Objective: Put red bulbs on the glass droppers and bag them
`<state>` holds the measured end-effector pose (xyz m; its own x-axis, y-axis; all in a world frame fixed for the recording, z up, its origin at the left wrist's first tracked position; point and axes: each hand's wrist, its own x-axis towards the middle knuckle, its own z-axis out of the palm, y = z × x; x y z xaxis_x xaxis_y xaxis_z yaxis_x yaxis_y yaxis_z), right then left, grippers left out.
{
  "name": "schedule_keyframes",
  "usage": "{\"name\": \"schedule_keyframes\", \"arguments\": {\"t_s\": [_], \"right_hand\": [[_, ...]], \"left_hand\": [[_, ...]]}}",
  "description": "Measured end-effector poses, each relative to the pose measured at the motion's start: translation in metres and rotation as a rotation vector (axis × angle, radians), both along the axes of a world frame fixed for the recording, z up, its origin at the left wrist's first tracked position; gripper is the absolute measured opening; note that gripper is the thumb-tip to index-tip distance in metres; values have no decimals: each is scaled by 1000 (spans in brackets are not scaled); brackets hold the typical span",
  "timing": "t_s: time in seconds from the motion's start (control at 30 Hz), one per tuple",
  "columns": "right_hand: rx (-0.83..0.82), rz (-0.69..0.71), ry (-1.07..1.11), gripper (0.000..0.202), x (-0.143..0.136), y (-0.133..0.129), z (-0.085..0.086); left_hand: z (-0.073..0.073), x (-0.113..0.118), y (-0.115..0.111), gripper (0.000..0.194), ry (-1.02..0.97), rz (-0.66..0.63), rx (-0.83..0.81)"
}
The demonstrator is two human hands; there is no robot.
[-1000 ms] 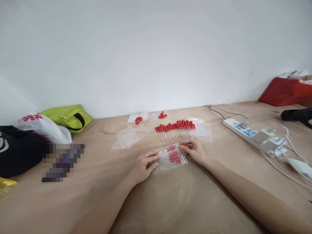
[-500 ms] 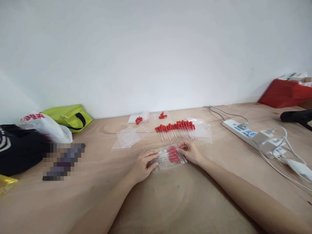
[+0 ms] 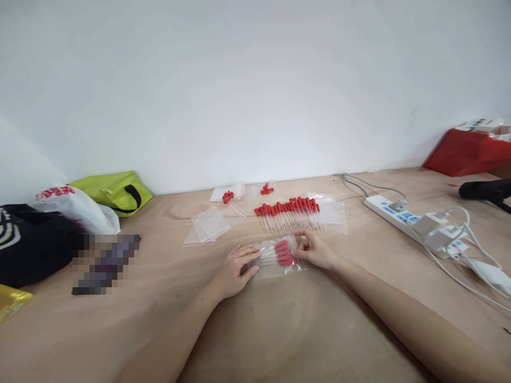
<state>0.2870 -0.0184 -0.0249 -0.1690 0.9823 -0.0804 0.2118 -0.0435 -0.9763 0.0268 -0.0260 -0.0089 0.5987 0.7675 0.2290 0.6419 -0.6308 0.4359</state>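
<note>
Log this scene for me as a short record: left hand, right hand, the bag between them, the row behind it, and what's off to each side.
Left hand: fingers on the left end of the clear bag
Right hand: fingers at the bag's right end
Bag contents: red-headed sticks
Row behind: more sticks, side by side
Left side: green bag, white bag
Right side: power strip

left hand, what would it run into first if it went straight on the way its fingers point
The left hand touches the clear bag; straight on, it would probably first meet the pale sticks inside, then their red heads. Whether it would press on them or pass above is unclear.
</note>
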Motion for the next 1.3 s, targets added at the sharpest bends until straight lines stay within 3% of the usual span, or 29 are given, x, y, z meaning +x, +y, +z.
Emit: {"name": "schedule_keyframes", "arguments": {"t_s": [0.07,0.17,0.3,0.37,0.47,0.57,0.63,0.73,0.87,0.97,1.03,1.13,1.3], "right_hand": [[-4,30,-25,57,-1,3,-1],[-10,65,-42,40,0,9,-2],[0,-21,-16,35,-2,12,-3],[-15,-23,19,37,-3,10,-1],[-86,43,76,40,-3,5,5],[-104,67,154,43,-4,2,9],[-107,54,207,43,-8,0,10],[-130,23,290,40,-15,-4,10],[-169,-12,393,43,-29,-11,9],[-201,-5,413,31,-47,-10,8],[-225,-76,435,18,-64,-5,7],[-264,-242,495,15,-93,8,9],[-298,-333,548,21,-130,32,14]], "left_hand": [[1,-2,1,38,15,-30,-7],[2,-4,0,47,43,-65,-9],[-1,-4,0,45,23,-56,43],[-4,-6,3,38,-18,36,113],[-7,-18,20,29,-8,313,234],[-5,-36,44,33,152,604,294],[-2,-45,57,37,237,671,256],[3,-51,68,30,288,652,164],[3,-51,67,28,279,653,177],[1,-52,66,28,137,700,329],[-1,-54,65,29,-10,711,491],[-4,-56,62,29,-163,637,617],[-7,-54,47,24,-320,476,564]]}}
